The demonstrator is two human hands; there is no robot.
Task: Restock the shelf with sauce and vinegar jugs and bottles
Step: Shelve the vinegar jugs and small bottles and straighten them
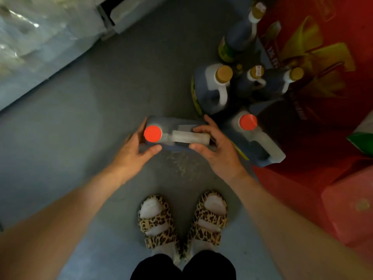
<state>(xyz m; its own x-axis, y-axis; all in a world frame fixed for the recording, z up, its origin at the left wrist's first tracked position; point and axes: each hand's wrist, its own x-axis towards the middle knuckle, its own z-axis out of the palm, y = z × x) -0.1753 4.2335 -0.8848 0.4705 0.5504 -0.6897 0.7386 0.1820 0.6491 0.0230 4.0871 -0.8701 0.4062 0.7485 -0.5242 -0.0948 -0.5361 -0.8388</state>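
A dark jug with a red cap (171, 126) stands on the grey floor in front of me. My right hand (214, 144) is curled around its white handle. My left hand (139, 146) cups the jug's left side below the cap, fingers apart but touching it. A second red-capped jug (254, 138) stands just to the right. Behind it stand three dark jugs with gold caps (216, 91), and a tall dark bottle (242, 35) with a green label stands farther back.
Red cartons with yellow print (314, 63) fill the right side, with a red plastic box (349, 207) in front and a green packet (361, 142) at the edge. Plastic-wrapped goods (34, 43) lie at upper left. My feet in leopard-print sandals (181, 219) stand below the jug.
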